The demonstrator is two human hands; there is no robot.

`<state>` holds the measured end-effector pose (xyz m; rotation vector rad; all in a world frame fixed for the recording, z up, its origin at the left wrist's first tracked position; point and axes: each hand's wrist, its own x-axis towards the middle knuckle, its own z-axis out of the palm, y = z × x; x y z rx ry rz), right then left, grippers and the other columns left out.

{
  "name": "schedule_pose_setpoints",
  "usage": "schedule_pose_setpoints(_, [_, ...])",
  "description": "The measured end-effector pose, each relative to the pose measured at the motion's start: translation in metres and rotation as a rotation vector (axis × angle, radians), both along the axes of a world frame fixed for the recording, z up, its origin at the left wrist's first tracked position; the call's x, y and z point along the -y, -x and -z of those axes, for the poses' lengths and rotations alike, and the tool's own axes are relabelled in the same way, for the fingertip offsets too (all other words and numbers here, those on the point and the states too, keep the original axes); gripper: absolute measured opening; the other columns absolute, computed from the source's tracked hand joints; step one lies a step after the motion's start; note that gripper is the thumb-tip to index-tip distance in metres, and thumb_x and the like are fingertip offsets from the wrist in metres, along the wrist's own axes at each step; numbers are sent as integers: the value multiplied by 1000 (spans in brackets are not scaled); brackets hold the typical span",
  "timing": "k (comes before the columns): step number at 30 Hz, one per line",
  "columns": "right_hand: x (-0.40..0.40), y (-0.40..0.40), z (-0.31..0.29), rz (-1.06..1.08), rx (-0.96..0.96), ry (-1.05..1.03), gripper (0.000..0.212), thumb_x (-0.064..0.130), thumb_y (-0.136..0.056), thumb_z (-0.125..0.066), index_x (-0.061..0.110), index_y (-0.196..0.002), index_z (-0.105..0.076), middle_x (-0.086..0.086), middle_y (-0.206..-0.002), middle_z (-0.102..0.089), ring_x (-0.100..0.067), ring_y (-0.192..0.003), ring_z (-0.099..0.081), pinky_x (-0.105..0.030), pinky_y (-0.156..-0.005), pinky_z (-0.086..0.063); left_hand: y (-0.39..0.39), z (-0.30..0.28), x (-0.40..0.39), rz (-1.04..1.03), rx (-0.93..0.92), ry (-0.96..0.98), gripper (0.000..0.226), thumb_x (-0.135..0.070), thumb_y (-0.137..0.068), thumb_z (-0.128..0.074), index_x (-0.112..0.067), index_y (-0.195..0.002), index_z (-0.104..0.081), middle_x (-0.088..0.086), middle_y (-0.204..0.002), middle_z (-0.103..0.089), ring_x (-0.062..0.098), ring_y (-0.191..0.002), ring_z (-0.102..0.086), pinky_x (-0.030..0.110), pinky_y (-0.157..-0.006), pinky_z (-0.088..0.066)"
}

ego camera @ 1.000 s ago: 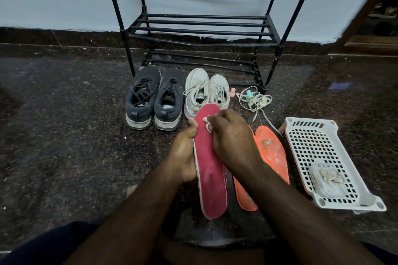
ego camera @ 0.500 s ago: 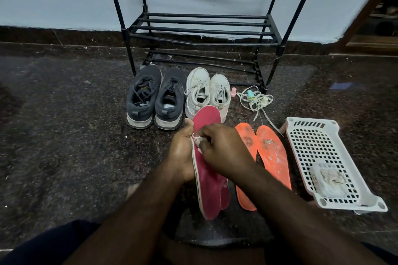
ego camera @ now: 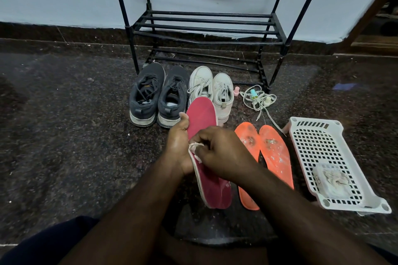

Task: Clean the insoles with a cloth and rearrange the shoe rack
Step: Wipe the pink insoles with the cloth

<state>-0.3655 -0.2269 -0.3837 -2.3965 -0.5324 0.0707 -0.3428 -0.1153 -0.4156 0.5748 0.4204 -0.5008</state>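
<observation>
In the middle of the frame, the left hand (ego camera: 178, 146) is holding a long red foam insole (ego camera: 202, 118) while the right hand (ego camera: 221, 153) is pinching a small white cloth (ego camera: 195, 148), wiping its edge. I think the two dirty orange insoles (ego camera: 273, 153) are next.

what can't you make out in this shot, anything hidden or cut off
Head view only:
- Cloth: mostly hidden under the right hand; only a pale scrap shows.
- Red insole: its middle is covered by the right hand, its left edge by the left hand.
- Shoe rack: top shelf cut off by the upper edge.
- Bundle in the white basket: too blurred to identify.
- Small bottles by the laces: too small to read.
</observation>
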Motion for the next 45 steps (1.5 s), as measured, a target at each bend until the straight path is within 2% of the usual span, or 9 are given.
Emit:
schedule_pose_setpoints(5, [3, -10, 15, 136, 247, 56, 12, 12, -85, -60, 10, -91, -70, -7, -88, -61, -24, -84, -58, -37, -78, -48, 6, 4, 5, 34, 33, 59, 81, -65, -99, -29, -2, -79, -75, 16, -86, -72, 28, -81, -73, 37, -79, -61])
schedule_pose_setpoints(9, [20, -21, 1, 257, 360, -74, 16, 3, -86, -64, 8, -99, -72, -7, -93, -60, -19, -88, -57, -23, -81, -42, 6, 4, 7, 43, 78, 37, 68, -60, -100, -32, -4, -113, -69, 19, -108, -73, 33, -96, -71, 48, -96, -48])
schedule_pose_setpoints(12, [29, -31, 4, 283, 402, -5, 20, 3, -85, -64, 8, -103, -73, -8, -93, -61, -24, -89, -59, -34, -83, -47, 7, 4, 13, 79, 101, 3, 63, -56, -96, -38, -7, -125, -64, 17, -118, -71, 32, -105, -68, 48, -98, -48])
schedule_pose_setpoints(17, [18, -23, 13, 141, 312, 93, 22, 15, -84, -56, 11, -96, -74, -9, -88, -65, -30, -85, -61, -42, -78, -51, 7, 7, 15, 96, 102, 26, 58, -53, -91, -42, -7, -95, -77, 16, -97, -74, 28, -94, -72, 44, -93, -48])
schedule_pose_setpoints(23, [36, -36, 9, 314, 374, 49, 18, 7, -85, -62, 8, -98, -74, -10, -91, -64, -28, -88, -62, -35, -80, -47, 8, 9, 18, 121, 84, 19, 68, -54, -102, -32, -7, -98, -80, 18, -107, -74, 32, -93, -73, 49, -83, -59])
schedule_pose_setpoints(27, [18, -22, 13, 150, 296, 40, 17, 13, -82, -62, 11, -94, -74, -7, -89, -67, -24, -85, -63, -30, -80, -45, 6, 13, 16, 104, 93, 38, 63, -54, -96, -38, -10, -81, -81, 14, -93, -74, 26, -88, -74, 44, -95, -48])
schedule_pose_setpoints(34, [32, -31, 7, 286, 315, 22, 15, 8, -85, -65, 9, -97, -73, -8, -91, -66, -26, -87, -63, -25, -80, -39, 8, 8, 18, 137, 70, -10, 68, -56, -102, -28, -9, -104, -77, 17, -107, -74, 31, -90, -74, 48, -85, -54])
schedule_pose_setpoints(41, [19, -23, 15, 160, 319, 7, 10, 12, -81, -68, 10, -90, -72, -6, -84, -63, -21, -81, -59, -31, -76, -45, 7, 13, 15, 100, 51, 38, 62, -53, -98, -39, -7, -82, -78, 14, -91, -72, 26, -89, -71, 43, -95, -48])
schedule_pose_setpoints(45, [32, -34, 10, 303, 387, -9, 11, 6, -82, -68, 8, -91, -73, -8, -86, -63, -24, -82, -61, -27, -78, -40, 9, 9, 17, 137, 65, -28, 67, -57, -102, -28, -8, -107, -74, 19, -110, -73, 33, -93, -73, 50, -83, -54])
